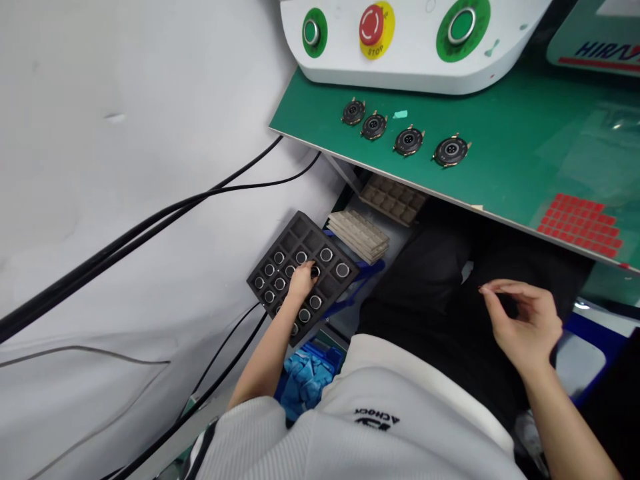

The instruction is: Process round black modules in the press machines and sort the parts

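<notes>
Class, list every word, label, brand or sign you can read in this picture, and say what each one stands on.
"STOP": on the yellow collar of the red emergency stop button.
"HIRA", cut off at the edge: on the white machine panel.
Dark lettering, perhaps "ACHOCK", too unclear to be sure: on the white top.

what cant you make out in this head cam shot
All in the head view:
The left hand covers part of the black tray, hiding what sits in the cells beneath it.
The right hand has fingertips too small to show whether they pinch anything.
The white control panel is cut off by the top edge.
The blue-lettered sign is cut off by the right edge, leaving its word incomplete.
</notes>
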The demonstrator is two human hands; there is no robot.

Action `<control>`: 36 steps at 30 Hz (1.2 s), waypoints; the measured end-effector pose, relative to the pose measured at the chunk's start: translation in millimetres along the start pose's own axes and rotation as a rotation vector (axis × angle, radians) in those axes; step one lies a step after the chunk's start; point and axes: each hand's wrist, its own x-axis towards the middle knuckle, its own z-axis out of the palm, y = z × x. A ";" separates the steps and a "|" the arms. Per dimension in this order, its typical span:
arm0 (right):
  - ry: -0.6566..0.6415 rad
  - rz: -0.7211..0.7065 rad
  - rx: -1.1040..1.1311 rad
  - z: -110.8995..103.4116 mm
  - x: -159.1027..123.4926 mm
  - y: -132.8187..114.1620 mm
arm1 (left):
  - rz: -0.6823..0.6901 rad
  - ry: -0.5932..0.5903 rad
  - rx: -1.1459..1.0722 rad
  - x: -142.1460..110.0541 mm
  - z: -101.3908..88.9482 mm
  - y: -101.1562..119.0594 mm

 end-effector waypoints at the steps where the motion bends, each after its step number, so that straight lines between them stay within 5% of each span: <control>1: 0.006 -0.002 0.003 -0.4 -0.4 0.0 | -0.005 0.003 -0.029 -0.9 -1.9 0.9; 7: 0.025 0.024 0.053 -4.1 -5.4 -6.7 | -0.062 0.145 -0.336 -20.0 -17.7 20.4; 11: 0.077 0.131 0.178 -1.7 -4.3 -35.7 | 0.068 0.147 -0.673 -44.9 -31.0 74.3; 18: 0.120 0.096 0.454 1.2 6.7 -109.2 | 0.676 -0.415 -1.450 -97.3 -48.9 204.9; 23: -0.004 0.163 0.577 -10.8 3.3 -136.7 | 0.967 -0.529 -1.394 -109.0 -54.4 251.0; 30: -0.035 0.271 0.699 -26.5 0.7 -148.3 | 1.198 -0.487 -1.277 -116.5 -58.9 266.7; 36: -0.081 0.394 0.768 -25.7 1.8 -151.9 | 1.353 -0.294 -1.112 -116.4 -65.0 273.7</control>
